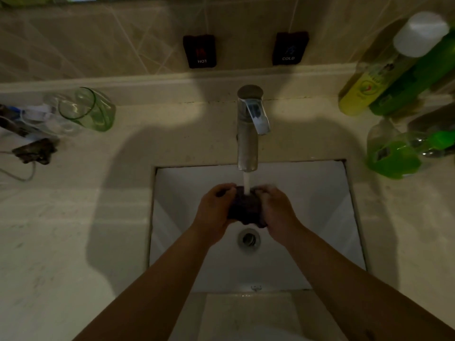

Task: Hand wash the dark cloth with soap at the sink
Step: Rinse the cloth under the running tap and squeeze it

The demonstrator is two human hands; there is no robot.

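The dark cloth [246, 209] is bunched into a wet lump over the white sink [320, 207]. My left hand [213, 209] grips its left side and my right hand [278, 212] grips its right side. A stream of water [246, 185] falls from the metal faucet [248, 129] straight onto the top of the cloth. The drain [249, 238] lies just below the cloth. No bar of soap shows; much of the cloth is hidden by my fingers.
A green glass [88, 109] lies tipped on the counter at left, beside clutter and a cable [22, 177]. Green and yellow bottles [384, 77] and a bottle of green liquid [394, 156] stand at right. HOT [200, 51] and COLD [289, 49] tags hang on the tiled wall.
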